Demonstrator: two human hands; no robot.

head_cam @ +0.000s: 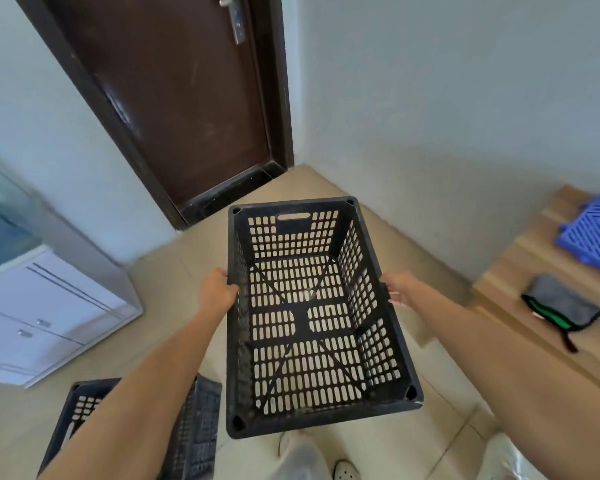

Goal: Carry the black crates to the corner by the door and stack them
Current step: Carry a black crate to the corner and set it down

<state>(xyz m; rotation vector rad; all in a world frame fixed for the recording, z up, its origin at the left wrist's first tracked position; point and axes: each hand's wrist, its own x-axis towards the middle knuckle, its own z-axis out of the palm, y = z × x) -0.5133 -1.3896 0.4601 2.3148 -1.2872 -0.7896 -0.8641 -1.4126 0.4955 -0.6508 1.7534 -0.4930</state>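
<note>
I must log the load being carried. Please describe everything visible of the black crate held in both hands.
The black crate looks like hard plastic, rectangular, open on top and empty. Walls and floor are pierced with rows of slots; the far short wall has a handle cutout. It is held in the air above the tiled floor, tilted, pointing toward the corner by the door. The left hand and the right hand grip its long rims.

Bare floor in the door corner; cabinet left, table right.

Single head-worn wide-angle view, angled forward and down from standing height, close over both forearms, facing the corner beside the door, floor below.
</note>
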